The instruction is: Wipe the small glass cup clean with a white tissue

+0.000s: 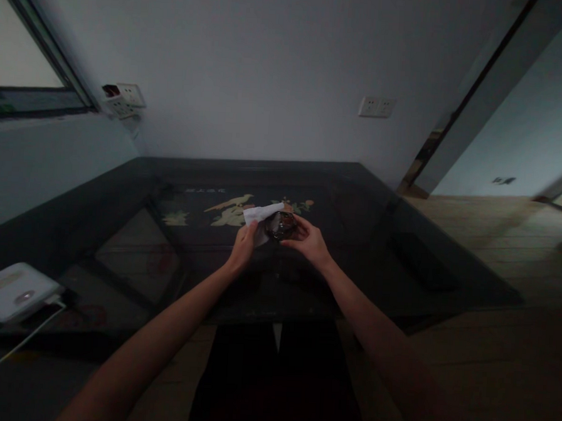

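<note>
My right hand (309,240) grips a small dark brown, shiny, glass-like object (280,226) from its right side, with thumb below and fingers behind. Its exact kind is hard to make out in the dim light. A white tissue (260,216) is pinched in my left hand (244,243) and lies against the left side of the dark object. Both hands are close together above the middle of a dark glossy table (277,279). Part of the tissue is hidden behind my left thumb and the object.
A bird-and-flower picture (234,211) decorates the tabletop behind my hands. At the left stands a white box-shaped device (15,291) with a cable. A dark flat object (422,262) lies on the right. Wall sockets (377,107) are above the table's far edge.
</note>
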`<state>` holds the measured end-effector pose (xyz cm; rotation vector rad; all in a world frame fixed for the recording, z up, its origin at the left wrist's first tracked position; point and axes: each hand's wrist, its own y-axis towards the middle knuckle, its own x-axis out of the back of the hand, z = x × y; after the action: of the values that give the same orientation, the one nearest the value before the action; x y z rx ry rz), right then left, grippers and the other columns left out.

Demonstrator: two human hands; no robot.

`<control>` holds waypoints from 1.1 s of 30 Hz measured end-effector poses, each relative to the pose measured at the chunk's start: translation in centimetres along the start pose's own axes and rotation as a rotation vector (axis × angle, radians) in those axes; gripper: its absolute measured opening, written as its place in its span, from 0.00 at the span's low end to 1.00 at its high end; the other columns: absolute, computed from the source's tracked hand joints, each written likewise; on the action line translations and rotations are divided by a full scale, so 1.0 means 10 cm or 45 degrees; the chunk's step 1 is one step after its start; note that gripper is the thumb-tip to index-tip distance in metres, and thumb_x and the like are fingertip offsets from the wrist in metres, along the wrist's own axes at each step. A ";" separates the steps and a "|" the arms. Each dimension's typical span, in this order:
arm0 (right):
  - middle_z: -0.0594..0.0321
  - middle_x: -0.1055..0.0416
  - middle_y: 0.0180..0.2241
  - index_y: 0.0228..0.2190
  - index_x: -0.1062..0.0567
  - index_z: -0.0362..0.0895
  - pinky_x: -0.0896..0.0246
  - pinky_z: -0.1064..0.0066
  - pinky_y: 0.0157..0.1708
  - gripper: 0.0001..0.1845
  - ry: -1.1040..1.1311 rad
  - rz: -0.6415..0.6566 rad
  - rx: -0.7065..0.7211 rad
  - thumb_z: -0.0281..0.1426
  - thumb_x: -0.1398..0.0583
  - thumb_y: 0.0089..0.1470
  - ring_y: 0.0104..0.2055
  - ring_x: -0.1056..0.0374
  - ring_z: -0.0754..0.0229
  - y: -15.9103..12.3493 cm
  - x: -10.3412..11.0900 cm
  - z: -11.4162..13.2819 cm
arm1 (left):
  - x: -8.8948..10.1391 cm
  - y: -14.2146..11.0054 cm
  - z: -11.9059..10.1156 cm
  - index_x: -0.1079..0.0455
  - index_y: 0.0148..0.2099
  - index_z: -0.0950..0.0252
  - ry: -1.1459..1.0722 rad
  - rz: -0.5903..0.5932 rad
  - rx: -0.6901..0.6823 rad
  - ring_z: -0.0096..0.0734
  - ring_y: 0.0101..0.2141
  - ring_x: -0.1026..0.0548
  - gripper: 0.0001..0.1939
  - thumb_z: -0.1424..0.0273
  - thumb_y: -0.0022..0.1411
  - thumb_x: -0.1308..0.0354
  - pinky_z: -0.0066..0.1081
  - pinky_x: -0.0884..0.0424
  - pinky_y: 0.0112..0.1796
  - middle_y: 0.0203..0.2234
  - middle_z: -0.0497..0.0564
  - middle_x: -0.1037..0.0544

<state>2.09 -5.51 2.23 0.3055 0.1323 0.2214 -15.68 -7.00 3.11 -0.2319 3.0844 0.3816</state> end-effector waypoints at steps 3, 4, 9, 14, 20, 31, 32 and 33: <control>0.49 0.32 0.53 0.52 0.32 0.41 0.41 0.53 0.57 0.48 -0.002 -0.010 0.002 0.32 0.26 0.25 0.54 0.34 0.47 0.01 0.02 0.01 | -0.01 -0.04 -0.08 0.25 0.39 0.68 -0.046 -0.023 -0.026 0.45 0.44 0.26 0.21 0.55 0.58 0.47 0.37 0.32 0.47 0.36 0.54 0.20; 0.49 0.32 0.53 0.52 0.32 0.41 0.41 0.53 0.57 0.48 -0.002 -0.014 0.000 0.32 0.26 0.26 0.54 0.34 0.47 0.01 0.02 0.01 | -0.02 -0.05 -0.10 0.25 0.38 0.68 -0.068 -0.033 -0.025 0.44 0.44 0.26 0.19 0.57 0.58 0.46 0.36 0.32 0.47 0.36 0.54 0.20; 0.52 0.30 0.51 0.51 0.31 0.44 0.38 0.54 0.55 0.48 0.012 0.043 -0.016 0.32 0.26 0.24 0.53 0.33 0.47 -0.02 -0.03 -0.01 | -0.03 -0.04 -0.03 0.25 0.40 0.67 -0.180 -0.018 0.034 0.41 0.46 0.27 0.15 0.61 0.59 0.45 0.34 0.34 0.50 0.39 0.53 0.21; 0.51 0.30 0.52 0.52 0.32 0.43 0.39 0.53 0.56 0.49 0.004 0.132 -0.001 0.32 0.26 0.25 0.55 0.34 0.47 -0.04 -0.06 -0.02 | -0.04 0.03 0.07 0.25 0.39 0.68 -0.308 -0.035 0.238 0.41 0.43 0.25 0.17 0.60 0.58 0.45 0.35 0.31 0.46 0.36 0.53 0.20; 0.49 0.33 0.54 0.53 0.34 0.43 0.40 0.53 0.56 0.49 -0.006 0.088 0.033 0.33 0.26 0.26 0.57 0.37 0.47 -0.01 -0.02 -0.04 | -0.14 0.02 -0.05 0.26 0.40 0.68 -0.500 -0.128 0.480 0.36 0.36 0.23 0.13 0.66 0.58 0.46 0.33 0.28 0.41 0.34 0.52 0.20; 0.51 0.35 0.55 0.53 0.33 0.45 0.42 0.55 0.57 0.46 -0.112 0.010 0.181 0.37 0.27 0.30 0.58 0.38 0.48 0.00 0.00 0.00 | -0.14 -0.03 -0.14 0.29 0.44 0.70 -0.618 -0.144 0.710 0.35 0.31 0.22 0.13 0.70 0.59 0.48 0.34 0.25 0.37 0.29 0.54 0.21; 0.51 0.35 0.55 0.53 0.33 0.45 0.41 0.55 0.56 0.46 -0.117 0.000 0.185 0.37 0.27 0.30 0.58 0.38 0.48 0.00 0.00 0.00 | -0.14 -0.03 -0.15 0.29 0.44 0.70 -0.620 -0.149 0.712 0.35 0.31 0.22 0.13 0.70 0.59 0.49 0.34 0.25 0.37 0.28 0.54 0.21; 0.52 0.36 0.55 0.53 0.32 0.46 0.39 0.56 0.56 0.46 -0.127 -0.013 0.195 0.37 0.27 0.29 0.57 0.38 0.48 0.00 0.00 0.00 | -0.14 -0.03 -0.16 0.29 0.44 0.69 -0.622 -0.161 0.703 0.35 0.31 0.22 0.13 0.70 0.59 0.49 0.34 0.25 0.37 0.28 0.53 0.21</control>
<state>2.10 -5.49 2.22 0.4670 0.0521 0.1856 -14.30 -7.47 4.60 -0.2630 2.5440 -0.3649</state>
